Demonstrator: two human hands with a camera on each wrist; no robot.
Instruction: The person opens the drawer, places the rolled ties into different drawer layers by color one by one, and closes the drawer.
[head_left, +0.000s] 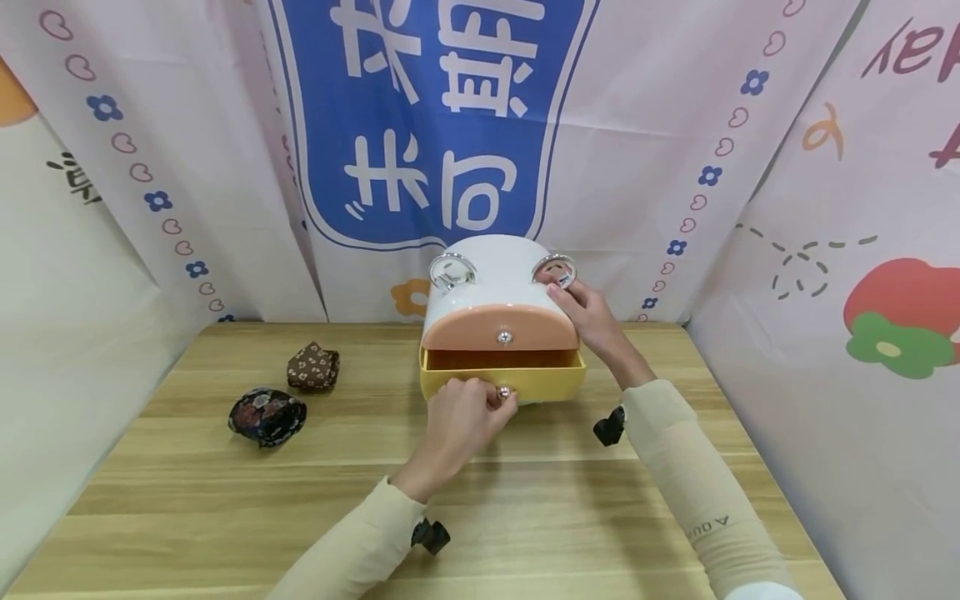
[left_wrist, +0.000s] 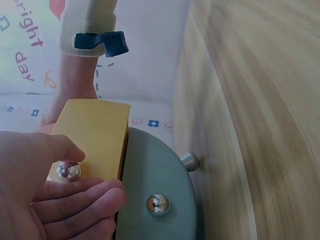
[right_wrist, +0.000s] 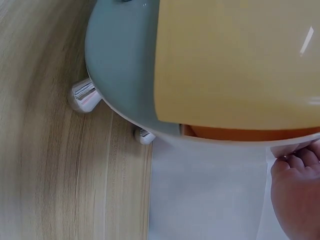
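Note:
A small white drawer cabinet [head_left: 491,267] with two silver rings on top stands at the back of the table. Its yellow drawer [head_left: 540,383] is pulled part way out, below a peach drawer [head_left: 465,330]. My left hand [head_left: 462,421] pinches the drawer's round silver knob [left_wrist: 67,171] between thumb and fingers. At the cabinet's upper right, my right hand [head_left: 596,325] grips beside the right silver ring [head_left: 553,271], its thumb in front. The green bottom drawer [left_wrist: 145,170] is flush in the body. From the right wrist view, my curled fingers [right_wrist: 302,157] lie against the cabinet's edge.
Two folded patterned cloths, one brown [head_left: 313,367] and one black floral [head_left: 267,416], lie on the wooden table [head_left: 525,517] to the left. A printed curtain [head_left: 637,125] hangs right behind the cabinet. Short silver feet [right_wrist: 84,96] hold the cabinet off the table.

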